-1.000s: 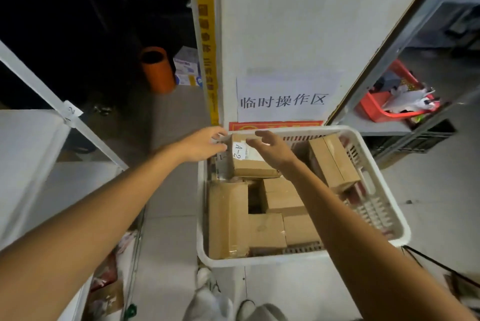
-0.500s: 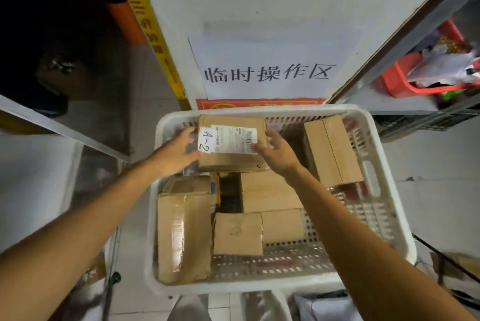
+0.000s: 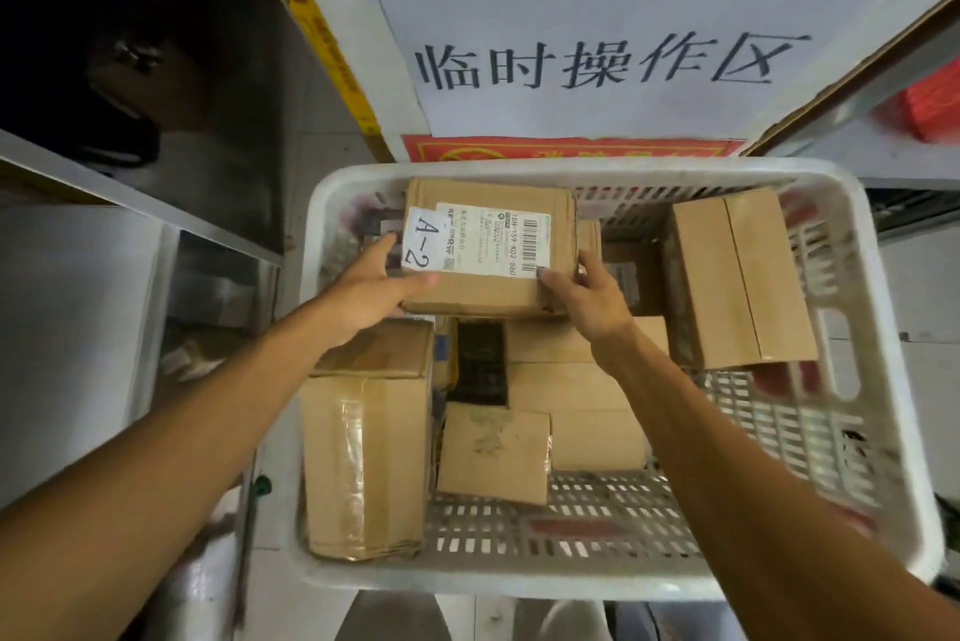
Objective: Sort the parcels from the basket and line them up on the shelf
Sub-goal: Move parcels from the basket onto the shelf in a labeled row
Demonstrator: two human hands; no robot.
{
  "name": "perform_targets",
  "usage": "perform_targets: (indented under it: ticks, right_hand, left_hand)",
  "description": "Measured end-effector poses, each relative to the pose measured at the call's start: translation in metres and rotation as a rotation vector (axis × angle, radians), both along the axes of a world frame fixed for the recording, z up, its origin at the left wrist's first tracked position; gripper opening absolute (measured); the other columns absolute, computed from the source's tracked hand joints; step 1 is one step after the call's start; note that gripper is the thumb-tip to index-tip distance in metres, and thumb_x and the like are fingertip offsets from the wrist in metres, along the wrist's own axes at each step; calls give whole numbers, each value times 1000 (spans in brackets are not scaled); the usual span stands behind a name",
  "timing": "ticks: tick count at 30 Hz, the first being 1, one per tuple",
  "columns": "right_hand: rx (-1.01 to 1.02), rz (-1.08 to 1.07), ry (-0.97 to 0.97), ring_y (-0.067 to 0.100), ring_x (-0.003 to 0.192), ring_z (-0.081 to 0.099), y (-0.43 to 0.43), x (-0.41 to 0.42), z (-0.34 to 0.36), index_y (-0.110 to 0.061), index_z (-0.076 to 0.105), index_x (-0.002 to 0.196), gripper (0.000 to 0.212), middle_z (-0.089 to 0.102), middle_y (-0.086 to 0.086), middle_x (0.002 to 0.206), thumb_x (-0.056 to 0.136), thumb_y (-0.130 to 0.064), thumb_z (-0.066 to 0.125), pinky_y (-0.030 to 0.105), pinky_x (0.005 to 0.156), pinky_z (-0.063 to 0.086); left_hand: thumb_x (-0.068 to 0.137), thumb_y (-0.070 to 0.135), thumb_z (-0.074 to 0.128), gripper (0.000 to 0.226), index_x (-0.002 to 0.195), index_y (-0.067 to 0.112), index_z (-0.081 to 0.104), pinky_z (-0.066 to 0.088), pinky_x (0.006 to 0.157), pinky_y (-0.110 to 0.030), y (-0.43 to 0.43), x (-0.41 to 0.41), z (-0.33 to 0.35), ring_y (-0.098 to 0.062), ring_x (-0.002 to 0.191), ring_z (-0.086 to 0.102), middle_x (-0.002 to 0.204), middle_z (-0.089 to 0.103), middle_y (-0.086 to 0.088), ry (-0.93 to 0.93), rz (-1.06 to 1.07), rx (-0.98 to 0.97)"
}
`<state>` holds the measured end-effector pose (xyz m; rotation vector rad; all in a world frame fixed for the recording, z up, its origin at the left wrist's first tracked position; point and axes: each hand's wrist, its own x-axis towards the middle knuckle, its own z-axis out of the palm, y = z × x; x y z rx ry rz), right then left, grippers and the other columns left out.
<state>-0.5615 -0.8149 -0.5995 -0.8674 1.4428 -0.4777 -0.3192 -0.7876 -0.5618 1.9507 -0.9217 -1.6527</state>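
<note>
A cardboard parcel with a white shipping label and an "A-2" tag is held above the far-left part of the white plastic basket. My left hand grips its left edge, thumb on the near face. My right hand grips its right near corner. Several other brown parcels lie in the basket: a tall one at the near left, a small one in the middle, a large one leaning at the right.
A metal shelf stands to the left, its edge running close to the basket. A white pillar with a paper sign rises right behind the basket. Another shelf with a red bin is at the far right.
Both hands have lifted the A-2 parcel and turned its label up toward me. The view has moved closer to and lower over the basket.
</note>
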Motion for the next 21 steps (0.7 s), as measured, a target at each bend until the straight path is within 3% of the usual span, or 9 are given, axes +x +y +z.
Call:
perform_targets:
  ticks: [6, 10, 15, 18, 19, 21]
  right_hand:
    - [-78, -52, -5, 20, 117, 57, 16, 6, 15, -19, 45, 139, 49, 58, 4, 129, 94, -22, 62, 37, 96, 52]
    - [-125, -104, -66, 11, 105, 57, 29, 14, 39, -22, 45, 135, 41, 57, -6, 119, 96, -18, 58, 16, 70, 49]
    - [-256, -169, -121, 9, 107, 55, 52, 19, 78, -32, 43, 128, 39, 54, -10, 116, 95, -18, 58, 15, 70, 44]
    - [-309, -216, -158, 6, 103, 58, 69, 24, 105, -28, 40, 132, 41, 57, -8, 118, 96, -19, 57, 10, 64, 48]
    - [-323, -222, -181, 8, 107, 59, 75, 27, 116, -25, 39, 135, 44, 58, -4, 122, 96, -20, 57, 11, 67, 51]
    - [-334, -236, -242, 17, 116, 58, 80, 34, 131, -24, 34, 141, 53, 57, 2, 131, 95, -23, 60, 28, 85, 55]
  left_hand:
    - [86, 5, 65, 59, 137, 24, 43, 52, 91, -42, 4, 4, 8, -19, 116, 56, 129, 58, 2, 7, -48, 25]
    - [86, 2, 64, 59, 137, 25, 44, 52, 90, -44, 8, 8, 28, -19, 114, 57, 129, 59, 3, 14, -57, -37]
    - [89, 5, 62, 49, 132, 25, 49, 55, 84, -39, 21, 19, 65, -18, 111, 59, 122, 62, 3, 60, -63, -134]
    - [89, 6, 62, 42, 120, 35, 55, 54, 82, -35, 35, 22, 93, -14, 108, 59, 117, 64, 9, 73, -68, -233]
    - [89, 7, 63, 42, 113, 40, 57, 54, 83, -37, 42, 24, 105, -14, 108, 60, 115, 65, 10, 75, -61, -268]
    - [88, 7, 64, 43, 105, 46, 57, 54, 86, -39, 51, 27, 125, -15, 109, 61, 115, 66, 10, 75, -44, -327]
